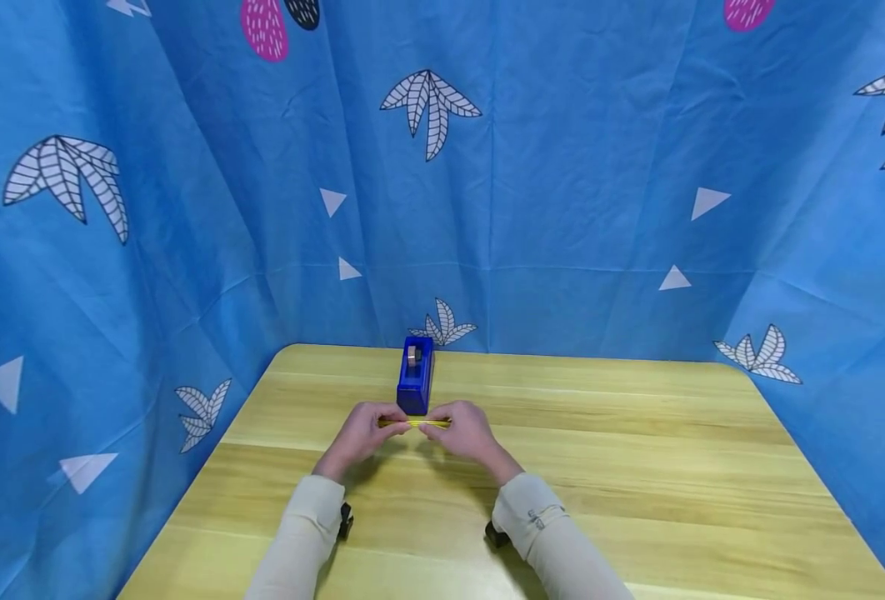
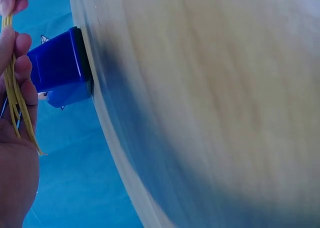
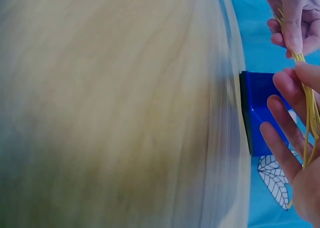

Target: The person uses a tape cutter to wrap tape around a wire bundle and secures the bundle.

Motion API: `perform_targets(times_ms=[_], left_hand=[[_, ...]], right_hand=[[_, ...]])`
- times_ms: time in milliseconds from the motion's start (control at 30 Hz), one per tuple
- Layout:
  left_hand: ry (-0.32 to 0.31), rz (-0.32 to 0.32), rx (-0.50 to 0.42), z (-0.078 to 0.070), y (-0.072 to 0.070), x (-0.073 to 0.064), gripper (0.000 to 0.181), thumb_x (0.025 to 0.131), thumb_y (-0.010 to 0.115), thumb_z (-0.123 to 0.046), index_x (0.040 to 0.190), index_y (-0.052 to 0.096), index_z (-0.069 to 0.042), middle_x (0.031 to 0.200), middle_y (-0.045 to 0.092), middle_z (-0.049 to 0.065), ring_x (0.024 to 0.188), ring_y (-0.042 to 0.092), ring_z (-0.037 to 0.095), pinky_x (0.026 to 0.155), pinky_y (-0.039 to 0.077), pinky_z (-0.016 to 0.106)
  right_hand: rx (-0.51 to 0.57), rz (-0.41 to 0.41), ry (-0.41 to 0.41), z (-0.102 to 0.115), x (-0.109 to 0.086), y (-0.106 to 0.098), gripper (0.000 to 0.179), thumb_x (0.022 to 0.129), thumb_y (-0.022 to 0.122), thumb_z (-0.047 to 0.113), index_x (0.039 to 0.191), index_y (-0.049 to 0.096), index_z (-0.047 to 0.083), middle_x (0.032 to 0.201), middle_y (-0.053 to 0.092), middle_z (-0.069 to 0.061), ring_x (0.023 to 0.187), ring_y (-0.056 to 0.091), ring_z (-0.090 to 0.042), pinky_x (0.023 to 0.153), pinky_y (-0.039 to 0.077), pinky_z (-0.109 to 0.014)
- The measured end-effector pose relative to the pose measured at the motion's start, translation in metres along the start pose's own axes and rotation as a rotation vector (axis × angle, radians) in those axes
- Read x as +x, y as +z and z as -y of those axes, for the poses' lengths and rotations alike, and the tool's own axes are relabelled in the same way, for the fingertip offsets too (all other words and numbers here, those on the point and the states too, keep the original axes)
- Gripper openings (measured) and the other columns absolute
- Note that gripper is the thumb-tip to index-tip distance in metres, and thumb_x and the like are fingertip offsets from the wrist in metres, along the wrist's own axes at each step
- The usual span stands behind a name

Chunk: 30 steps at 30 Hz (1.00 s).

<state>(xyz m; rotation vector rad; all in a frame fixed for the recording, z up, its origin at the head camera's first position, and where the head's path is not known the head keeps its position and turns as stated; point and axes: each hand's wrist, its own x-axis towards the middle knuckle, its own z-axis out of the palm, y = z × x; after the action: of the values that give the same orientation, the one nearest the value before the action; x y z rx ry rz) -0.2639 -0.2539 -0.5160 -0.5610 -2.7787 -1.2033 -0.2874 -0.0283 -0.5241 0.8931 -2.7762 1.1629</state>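
A bundle of thin yellow strands (image 1: 416, 422) stretches between both hands, above the table and in front of a blue tape dispenser (image 1: 415, 387). My left hand (image 1: 360, 433) pinches one side of it between thumb and fingers. Close beside it, my right hand (image 1: 468, 429) pinches the other side. Seen from the left wrist, the strands (image 2: 20, 97) run down across the left palm, their loose ends near the wrist. In the right wrist view the strands (image 3: 309, 107) lie along the right palm, with the other right fingers spread apart.
The wooden table (image 1: 675, 467) reaches back to a blue patterned curtain (image 1: 562, 208), which also hangs along the left and right sides. A small roll (image 1: 413, 356) sits in the dispenser near the back edge.
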Motion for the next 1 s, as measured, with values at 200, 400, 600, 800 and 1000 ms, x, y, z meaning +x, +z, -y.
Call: perform_targets(times_ms=[200, 400, 600, 800, 1000], left_hand=[[-0.004, 0.003, -0.003, -0.0004, 0.0001, 0.0018, 0.008, 0.096, 0.075, -0.019, 0.095, 0.080, -0.012, 0.094, 0.077, -0.003, 0.085, 0.067, 0.010, 0.072, 0.056, 0.025], [0.004, -0.001, 0.006, 0.0021, -0.0008, 0.0019, 0.009, 0.095, 0.076, -0.018, 0.094, 0.080, -0.011, 0.092, 0.077, -0.004, 0.083, 0.066, 0.009, 0.071, 0.054, 0.023], [0.017, 0.007, 0.014, 0.0021, -0.0015, 0.0025, 0.011, 0.096, 0.075, -0.019, 0.094, 0.079, -0.009, 0.089, 0.076, -0.005, 0.080, 0.063, 0.010, 0.069, 0.053, 0.023], [0.012, 0.008, 0.004, 0.0003, -0.0014, 0.0019, 0.008, 0.095, 0.076, -0.016, 0.093, 0.079, -0.009, 0.089, 0.076, -0.004, 0.079, 0.063, 0.010, 0.068, 0.053, 0.023], [-0.006, 0.012, 0.003, -0.0014, -0.0007, 0.0005, 0.007, 0.095, 0.076, -0.016, 0.094, 0.080, -0.011, 0.089, 0.076, -0.004, 0.079, 0.064, 0.010, 0.068, 0.053, 0.023]], right_hand=[[0.094, 0.007, 0.048, -0.0013, -0.0009, -0.0020, 0.015, 0.098, 0.073, 0.028, 0.099, 0.083, 0.017, 0.086, 0.079, 0.005, 0.060, 0.056, -0.004, 0.062, 0.047, -0.024], [0.091, 0.037, 0.028, -0.0010, -0.0005, -0.0030, 0.022, 0.102, 0.068, 0.028, 0.094, 0.081, 0.013, 0.084, 0.077, 0.006, 0.063, 0.055, -0.004, 0.063, 0.044, -0.024], [0.130, 0.052, 0.036, -0.0013, -0.0014, -0.0057, 0.024, 0.102, 0.067, 0.028, 0.093, 0.081, 0.011, 0.086, 0.078, 0.004, 0.064, 0.055, -0.007, 0.062, 0.044, -0.025], [0.159, 0.063, 0.056, 0.0003, -0.0020, -0.0080, 0.021, 0.101, 0.068, 0.026, 0.098, 0.082, 0.010, 0.091, 0.079, 0.002, 0.064, 0.052, -0.007, 0.060, 0.041, -0.024], [0.165, 0.048, 0.056, -0.0010, -0.0042, -0.0073, 0.019, 0.100, 0.070, 0.026, 0.102, 0.083, 0.012, 0.083, 0.078, 0.005, 0.067, 0.061, -0.005, 0.062, 0.046, -0.024]])
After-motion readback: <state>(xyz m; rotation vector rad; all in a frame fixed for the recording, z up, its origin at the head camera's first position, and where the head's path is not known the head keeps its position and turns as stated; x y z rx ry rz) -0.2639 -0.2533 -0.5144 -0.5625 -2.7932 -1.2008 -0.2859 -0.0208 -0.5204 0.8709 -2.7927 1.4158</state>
